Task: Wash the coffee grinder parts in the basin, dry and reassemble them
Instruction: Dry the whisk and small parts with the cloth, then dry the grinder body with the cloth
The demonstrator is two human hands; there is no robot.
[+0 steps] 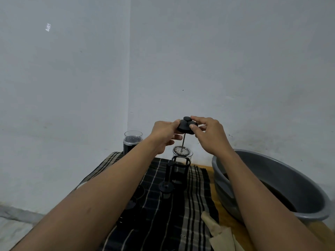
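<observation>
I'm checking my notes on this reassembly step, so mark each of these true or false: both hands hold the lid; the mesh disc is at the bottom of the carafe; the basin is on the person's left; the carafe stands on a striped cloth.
1. The left hand and the right hand both hold the black lid. True.
2. The mesh disc sits at the bottom of the glass carafe. False: it is at the carafe's mouth, on the rod below the lid.
3. The grey basin is on the person's left. False: it is on their right.
4. The glass carafe stands on the dark striped cloth. True.
</observation>
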